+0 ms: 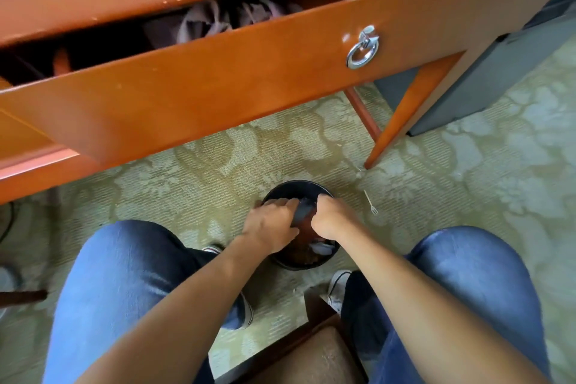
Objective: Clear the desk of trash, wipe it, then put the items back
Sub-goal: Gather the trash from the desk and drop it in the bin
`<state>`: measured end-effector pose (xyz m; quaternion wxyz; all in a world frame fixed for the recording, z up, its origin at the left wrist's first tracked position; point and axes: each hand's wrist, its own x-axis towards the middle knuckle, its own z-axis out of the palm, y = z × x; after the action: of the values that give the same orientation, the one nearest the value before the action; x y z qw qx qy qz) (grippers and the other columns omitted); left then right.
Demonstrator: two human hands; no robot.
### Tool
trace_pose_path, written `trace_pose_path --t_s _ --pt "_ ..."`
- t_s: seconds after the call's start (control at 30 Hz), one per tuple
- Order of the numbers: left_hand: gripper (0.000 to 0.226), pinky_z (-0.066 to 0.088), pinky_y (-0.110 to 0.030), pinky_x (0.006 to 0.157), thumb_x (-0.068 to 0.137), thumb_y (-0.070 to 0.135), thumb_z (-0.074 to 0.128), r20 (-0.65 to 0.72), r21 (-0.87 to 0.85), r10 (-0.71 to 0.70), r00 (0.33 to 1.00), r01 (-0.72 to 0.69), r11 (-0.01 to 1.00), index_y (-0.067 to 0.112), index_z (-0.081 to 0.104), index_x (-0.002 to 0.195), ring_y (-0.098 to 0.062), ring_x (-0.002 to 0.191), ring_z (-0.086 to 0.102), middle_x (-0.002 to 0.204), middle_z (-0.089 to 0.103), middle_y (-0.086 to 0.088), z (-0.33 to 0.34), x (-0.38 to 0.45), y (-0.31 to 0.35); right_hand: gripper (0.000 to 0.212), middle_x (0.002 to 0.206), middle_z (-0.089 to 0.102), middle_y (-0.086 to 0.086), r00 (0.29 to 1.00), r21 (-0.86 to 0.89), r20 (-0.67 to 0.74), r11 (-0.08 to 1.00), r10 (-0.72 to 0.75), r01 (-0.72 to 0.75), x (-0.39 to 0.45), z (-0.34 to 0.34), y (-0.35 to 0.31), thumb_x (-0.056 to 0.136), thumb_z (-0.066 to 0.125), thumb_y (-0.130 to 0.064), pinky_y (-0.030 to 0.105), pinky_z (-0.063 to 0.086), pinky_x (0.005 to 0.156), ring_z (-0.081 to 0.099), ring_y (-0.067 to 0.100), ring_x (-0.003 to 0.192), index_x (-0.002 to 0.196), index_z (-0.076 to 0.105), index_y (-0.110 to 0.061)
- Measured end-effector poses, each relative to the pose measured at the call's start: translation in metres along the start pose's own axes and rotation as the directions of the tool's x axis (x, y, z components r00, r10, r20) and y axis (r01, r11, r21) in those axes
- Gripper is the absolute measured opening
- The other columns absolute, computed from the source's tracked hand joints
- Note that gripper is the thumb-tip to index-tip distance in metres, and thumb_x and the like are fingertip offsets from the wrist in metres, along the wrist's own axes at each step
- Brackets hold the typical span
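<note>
Knees in blue jeans framed view at 6 o'clock. Left hand and right hand met over black bin on carpet, fingers of both curled round dark flat item, seemingly stiff and light; best held by edges. Bin held crumpled white and brown trash. Plastic fork lay on carpet at bin's 2 o'clock: light, brittle, take by handle. Farther, at 12 o'clock, worktop drawer stood open, cloth inside.
</note>
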<state>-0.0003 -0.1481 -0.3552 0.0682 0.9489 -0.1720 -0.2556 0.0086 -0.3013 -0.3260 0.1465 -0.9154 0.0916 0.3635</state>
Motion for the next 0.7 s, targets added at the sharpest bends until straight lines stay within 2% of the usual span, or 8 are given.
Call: trace_pose_path --t_s 0.1,0.2,0.3,0.37,0.47,0.53,0.6,0.7 --pt "0.072 0.021 -0.055 0.124 0.098 0.045 0.055 -0.104 0.005 0.019 0.994 -0.018 1.0 0.023 0.026 0.16 -0.028 0.15 0.033 0.161 0.039 -0.003 -0.02 -0.014 0.01 0.05 0.137 0.06 0.011 0.994 0.08 -0.097 0.995 -0.052 0.06 -0.017 -0.009 0.0 0.097 0.052 -0.015 0.041 0.051 0.086 0.059 0.035 0.123 0.147 0.043 -0.018" --pt "0.066 0.018 -0.052 0.126 0.1 0.045 0.047 -0.327 0.003 0.057 0.943 -0.059 0.998 0.022 0.028 0.159 -0.027 0.153 0.027 0.162 0.038 -0.002 -0.049 -0.045 0.022 0.056 0.142 0.057 0.007 0.96 0.144 -0.253 0.976 -0.122 0.162 -0.046 -0.023 0.001 0.099 0.057 -0.022 0.042 0.049 0.095 0.055 0.033 0.129 0.152 0.039 -0.022" --pt "0.06 0.028 -0.049 0.124 0.099 0.04 0.049 -0.595 0.006 0.063 0.801 -0.075 0.997 0.018 0.042 0.154 -0.027 0.149 0.038 0.156 0.048 -0.004 -0.085 -0.092 0.023 0.061 0.154 0.049 0.0 0.892 0.2 -0.422 0.944 -0.159 0.263 -0.086 -0.033 0.002 0.101 0.056 -0.022 0.042 0.047 0.102 0.049 0.027 0.136 0.157 0.033 -0.03" --pt "0.051 0.039 -0.048 0.118 0.096 0.03 0.056 -0.764 0.042 0.098 0.637 -0.103 0.994 0.011 0.056 0.144 -0.029 0.141 0.049 0.147 0.058 -0.008 -0.112 -0.124 0.014 0.058 0.153 0.049 -0.007 0.825 0.212 -0.529 0.91 -0.2 0.356 -0.113 -0.035 -0.002 0.101 0.056 -0.019 0.037 0.049 0.1 0.051 0.021 0.134 0.154 0.039 -0.034" --pt "0.034 0.047 -0.046 0.106 0.093 0.015 0.059 -0.925 0.139 0.175 0.338 -0.13 0.982 0.003 0.068 0.123 -0.033 0.124 0.06 0.128 0.067 -0.012 -0.169 -0.168 -0.003 0.055 0.142 0.059 -0.011 0.621 0.119 -0.703 0.805 -0.345 0.581 -0.149 -0.046 -0.025 0.096 0.059 -0.007 0.027 0.048 0.096 0.055 0.014 0.128 0.145 0.052 -0.032" --pt "0.03 0.047 -0.045 0.102 0.092 0.015 0.059 -0.965 0.161 0.168 0.201 -0.047 0.986 0.002 0.069 0.116 -0.035 0.118 0.061 0.122 0.068 -0.013 -0.211 -0.189 -0.016 0.055 0.13 0.064 -0.009 0.43 0.01 -0.802 0.71 -0.415 0.704 -0.176 -0.066 -0.055 0.09 0.062 0.003 0.018 0.042 0.093 0.058 0.012 0.119 0.137 0.06 -0.026" --pt "0.032 0.045 -0.047 0.103 0.093 0.022 0.057 -0.977 0.117 0.099 0.19 0.088 0.989 0.004 0.068 0.117 -0.036 0.119 0.059 0.123 0.067 -0.013 -0.243 -0.194 -0.035 0.055 0.122 0.067 -0.004 0.206 -0.143 -0.86 0.609 -0.466 0.78 -0.199 -0.094 -0.092 0.083 0.064 0.011 0.013 0.039 0.098 0.059 0.013 0.115 0.131 0.064 -0.016" --pt "0.046 0.039 -0.05 0.11 0.101 0.043 0.044 -0.927 0.027 -0.063 0.371 0.231 0.973 0.01 0.065 0.125 -0.035 0.129 0.054 0.132 0.064 -0.011 -0.263 -0.184 -0.057 0.05 0.118 0.069 0.001 -0.011 -0.316 -0.866 0.531 -0.5 0.786 -0.218 -0.139 -0.148 0.077 0.061 0.005 0.028 0.047 0.099 0.06 0.019 0.112 0.124 0.066 -0.011"
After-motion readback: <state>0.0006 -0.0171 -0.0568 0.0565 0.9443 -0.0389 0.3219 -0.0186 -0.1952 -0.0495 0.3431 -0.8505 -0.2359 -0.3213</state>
